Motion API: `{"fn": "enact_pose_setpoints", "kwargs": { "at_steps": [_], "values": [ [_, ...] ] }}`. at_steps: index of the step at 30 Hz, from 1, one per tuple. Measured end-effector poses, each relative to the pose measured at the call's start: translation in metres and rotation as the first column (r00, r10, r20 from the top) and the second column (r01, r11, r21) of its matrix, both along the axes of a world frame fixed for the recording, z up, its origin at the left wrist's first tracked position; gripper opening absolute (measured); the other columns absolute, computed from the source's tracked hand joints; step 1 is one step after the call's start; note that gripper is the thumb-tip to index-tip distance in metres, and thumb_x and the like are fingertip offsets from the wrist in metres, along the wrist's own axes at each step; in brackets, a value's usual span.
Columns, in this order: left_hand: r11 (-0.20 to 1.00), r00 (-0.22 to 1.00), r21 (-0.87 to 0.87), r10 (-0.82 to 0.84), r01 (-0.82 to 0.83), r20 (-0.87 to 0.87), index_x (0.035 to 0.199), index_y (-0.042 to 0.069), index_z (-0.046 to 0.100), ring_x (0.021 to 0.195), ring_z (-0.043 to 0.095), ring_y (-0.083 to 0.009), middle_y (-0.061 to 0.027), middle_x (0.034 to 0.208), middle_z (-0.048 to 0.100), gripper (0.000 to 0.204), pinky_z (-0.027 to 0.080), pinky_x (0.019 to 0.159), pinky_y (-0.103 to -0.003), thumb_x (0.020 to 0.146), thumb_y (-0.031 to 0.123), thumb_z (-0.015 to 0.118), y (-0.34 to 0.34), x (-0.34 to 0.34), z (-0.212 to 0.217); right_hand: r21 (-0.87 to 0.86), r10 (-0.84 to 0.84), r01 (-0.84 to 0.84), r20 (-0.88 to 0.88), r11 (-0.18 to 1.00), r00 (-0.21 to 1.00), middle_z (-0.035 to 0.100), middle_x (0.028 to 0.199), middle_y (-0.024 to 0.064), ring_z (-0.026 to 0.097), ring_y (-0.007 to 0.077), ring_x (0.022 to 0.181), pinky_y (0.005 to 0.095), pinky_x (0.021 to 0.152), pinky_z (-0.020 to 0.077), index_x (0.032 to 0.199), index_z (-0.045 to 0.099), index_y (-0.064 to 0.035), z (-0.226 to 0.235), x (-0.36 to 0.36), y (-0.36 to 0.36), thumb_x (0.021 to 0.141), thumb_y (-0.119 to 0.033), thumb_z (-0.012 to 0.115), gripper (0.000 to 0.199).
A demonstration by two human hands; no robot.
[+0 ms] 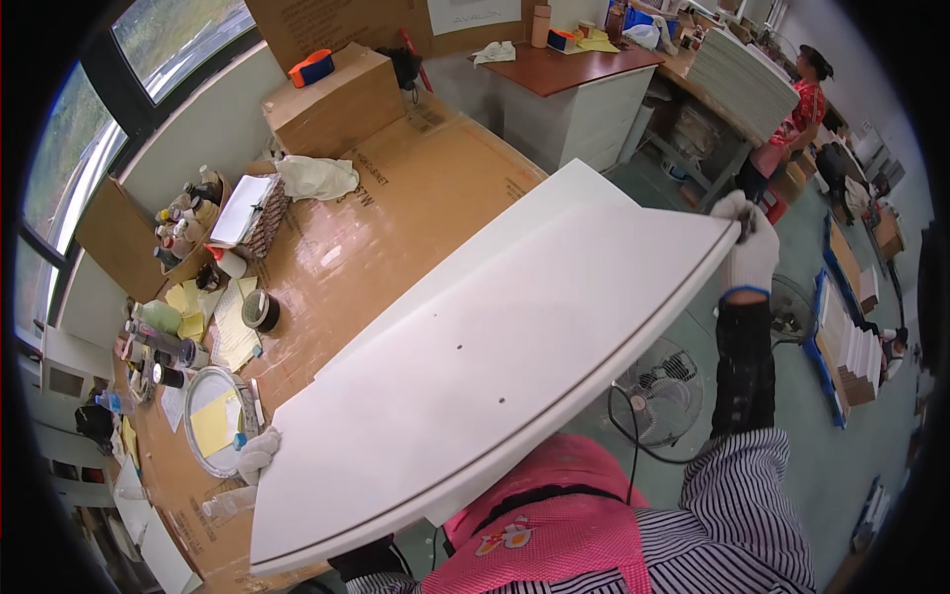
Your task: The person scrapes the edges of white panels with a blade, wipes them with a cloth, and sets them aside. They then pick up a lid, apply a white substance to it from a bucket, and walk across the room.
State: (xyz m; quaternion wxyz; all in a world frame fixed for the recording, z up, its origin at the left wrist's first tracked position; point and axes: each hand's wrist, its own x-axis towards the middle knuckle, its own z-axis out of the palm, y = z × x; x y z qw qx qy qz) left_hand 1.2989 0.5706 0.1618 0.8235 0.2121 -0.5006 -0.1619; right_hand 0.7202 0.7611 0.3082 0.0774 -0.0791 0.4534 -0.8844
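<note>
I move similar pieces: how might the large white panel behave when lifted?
The white panel is probably stiff: no sag shows between left hand and right hand. Its long shape could tip if held off-centre; its smooth face may slip.

Across the centre, the panel [554, 317] is held by the left hand [259, 455] at lower left and the right hand [749, 243] at upper right. The table [416, 218] is partly hidden behind it; there, a box [336, 109] is placed at upper left, bottles [186, 230] farther left. A fan [675, 396] is seen right of the panel.
</note>
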Motion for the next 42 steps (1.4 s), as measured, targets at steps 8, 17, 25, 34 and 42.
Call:
{"fn": "enact_pose_setpoints", "kwargs": {
  "at_steps": [8, 17, 25, 34, 42],
  "values": [
    [0.999, 0.996, 0.017, -0.034, 0.035, -0.083, 0.111, -0.002, 0.058, 0.113, 0.058, -0.0332, -0.0238, 0.121, 0.059, 0.066, 0.050, 0.093, -0.049, 0.105, 0.053, 0.022, 0.036, 0.017, -0.069, -0.518, 0.357, -0.063, 0.491, 0.853, 0.795, 0.054, 0.078, 0.0014, 0.052, 0.0126, 0.066, 0.0251, 0.060, 0.0467, 0.100, 0.055, 0.0017, -0.116, 0.019, 0.084, 0.100, -0.018, 0.048, 0.021],
    [0.802, 0.656, 0.470, -0.134, -0.369, 0.743, 0.123, -0.005, 0.057, 0.118, 0.057, -0.0281, -0.0196, 0.132, 0.057, 0.050, 0.049, 0.098, -0.042, 0.107, 0.035, 0.030, 0.071, 0.123, -0.019, 0.003, -0.091, 0.096, 0.354, 0.995, 0.931, 0.060, 0.084, 0.0015, 0.057, 0.0104, 0.073, 0.0248, 0.062, 0.0476, 0.098, 0.058, -0.0069, -0.125, 0.021, 0.086, 0.101, -0.020, 0.052, 0.015],
    [-0.018, 0.205, 0.260, -0.563, 0.965, -0.801, 0.124, -0.001, 0.058, 0.113, 0.061, -0.0297, -0.0195, 0.132, 0.059, 0.056, 0.047, 0.105, -0.044, 0.107, 0.045, 0.030, 0.069, -0.005, 0.200, 0.844, 0.636, -0.316, -0.037, 0.433, 0.771, 0.055, 0.072, -0.0008, 0.052, 0.0054, 0.067, 0.0244, 0.060, 0.0423, 0.092, 0.063, -0.0027, 0.021, 0.120, -0.011, 0.095, -0.025, 0.058, 0.023],
    [-0.074, 0.321, 0.335, -0.158, 0.939, -0.934, 0.122, 0.000, 0.052, 0.108, 0.058, -0.0291, -0.0147, 0.124, 0.058, 0.050, 0.044, 0.103, -0.043, 0.105, 0.044, 0.035, 0.048, -0.207, 0.106, 0.877, 0.736, 0.429, -0.436, 0.217, 0.518, 0.066, 0.081, 0.0110, 0.065, 0.0264, 0.078, 0.0397, 0.069, 0.0496, 0.099, 0.067, -0.0039, -0.083, 0.105, -0.137, 0.095, -0.028, 0.057, 0.027],
    [0.434, 0.720, 0.581, -0.316, 0.689, -0.618, 0.099, 0.006, 0.058, 0.078, 0.058, -0.0204, -0.0117, 0.096, 0.064, 0.050, 0.050, 0.073, -0.036, 0.105, 0.048, 0.031, 0.020, -0.219, 0.035, 0.799, 0.783, 0.248, -0.594, 0.547, 0.185, 0.063, 0.094, 0.0128, 0.066, 0.0291, 0.088, 0.0405, 0.070, 0.0533, 0.095, 0.063, -0.0079, -0.117, 0.194, -0.149, 0.079, -0.019, 0.062, 0.019]
  ]
}}
